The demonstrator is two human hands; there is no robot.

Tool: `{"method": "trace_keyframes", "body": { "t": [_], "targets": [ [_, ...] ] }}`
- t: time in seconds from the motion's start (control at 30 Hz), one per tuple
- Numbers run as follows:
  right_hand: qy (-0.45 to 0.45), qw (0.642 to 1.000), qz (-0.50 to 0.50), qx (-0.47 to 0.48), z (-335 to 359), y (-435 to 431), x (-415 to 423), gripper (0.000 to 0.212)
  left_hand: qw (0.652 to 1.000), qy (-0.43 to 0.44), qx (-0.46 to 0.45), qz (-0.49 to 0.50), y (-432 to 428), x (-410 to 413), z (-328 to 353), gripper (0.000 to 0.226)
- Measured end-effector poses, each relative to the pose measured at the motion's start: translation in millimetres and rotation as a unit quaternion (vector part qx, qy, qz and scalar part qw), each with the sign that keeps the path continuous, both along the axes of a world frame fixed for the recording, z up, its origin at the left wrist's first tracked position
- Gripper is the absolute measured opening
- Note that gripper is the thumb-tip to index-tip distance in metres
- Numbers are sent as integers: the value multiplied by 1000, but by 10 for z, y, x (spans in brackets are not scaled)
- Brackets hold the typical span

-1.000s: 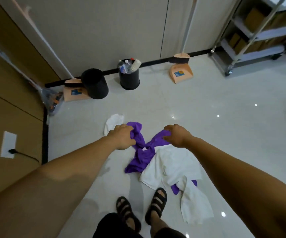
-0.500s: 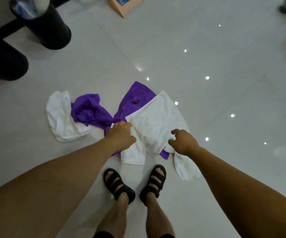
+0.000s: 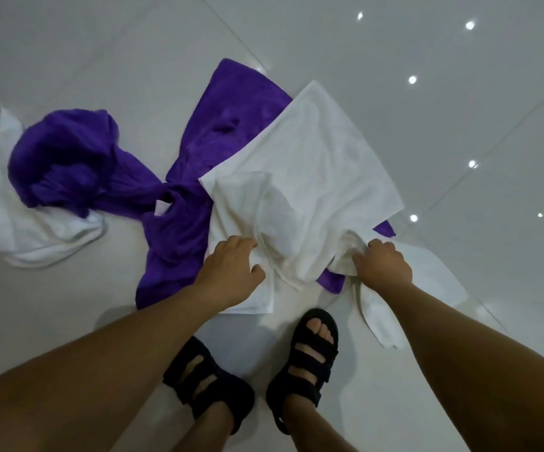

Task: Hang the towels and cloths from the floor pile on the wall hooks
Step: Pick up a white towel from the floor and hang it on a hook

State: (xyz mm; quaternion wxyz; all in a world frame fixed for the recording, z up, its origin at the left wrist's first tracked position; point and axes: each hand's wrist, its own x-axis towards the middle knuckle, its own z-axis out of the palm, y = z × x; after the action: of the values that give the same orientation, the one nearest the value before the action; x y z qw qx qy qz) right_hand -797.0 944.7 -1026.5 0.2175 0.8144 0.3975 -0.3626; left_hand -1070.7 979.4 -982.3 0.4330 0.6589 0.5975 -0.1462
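**Two hands leave the purple cloth and take the white towel**

Head view: I watch from far off, and I only have this one camera. One second back, both hands are up on the purple cloth and I can see bins by the wall. Now the camera looks almost straight down, and the wall is gone from the picture.

The purple cloth (image 3: 179, 223) lies on the floor (image 3: 101, 44) again, twisted in the middle. The white towel (image 3: 323, 164) lies over its right part. My left hand (image 3: 231, 265) is curled on the near left edge of the white towel and bunches it up. My right hand (image 3: 383, 265) is curled round a bunched near right corner of the same towel. So both hands are holding cloth, and none is loose.

A small white cloth (image 3: 0, 203) sits at the far left, touching the purple cloth. Another white cloth (image 3: 434, 275) lies under my right arm. Two black sandals (image 3: 306, 357) stand just beside the near edge of the pile.

I think the pick has changed: the white towel goes first. It is not lifted yet. No hooks show here, so nothing I can see is hung.
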Motion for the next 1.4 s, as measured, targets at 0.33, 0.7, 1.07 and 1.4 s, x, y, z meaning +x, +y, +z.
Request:
{"method": "trace_keyframes", "body": {
  "t": [0.33, 0.7, 1.07, 1.4],
  "targets": [
    [138, 974, -44, 174, 1136, 122, -370, 26, 999, 2, -45, 23, 102, -232, 945, 53],
    [449, 848, -46, 278, 4802, 1474, -1736, 24, 976, -153, 91, 121, 1056, -902, 4123, 77],
    [469, 793, 245, 300, 7484, 1919, -3254, 34, 917, -200, 214, 273, 1042, -2356, 6859, 18],
    [275, 769, 461, 346, 8274, 2101, -3851, 12, 756, -218, 411, 461, 146, -3165, 8296, 24]
  ]
}}
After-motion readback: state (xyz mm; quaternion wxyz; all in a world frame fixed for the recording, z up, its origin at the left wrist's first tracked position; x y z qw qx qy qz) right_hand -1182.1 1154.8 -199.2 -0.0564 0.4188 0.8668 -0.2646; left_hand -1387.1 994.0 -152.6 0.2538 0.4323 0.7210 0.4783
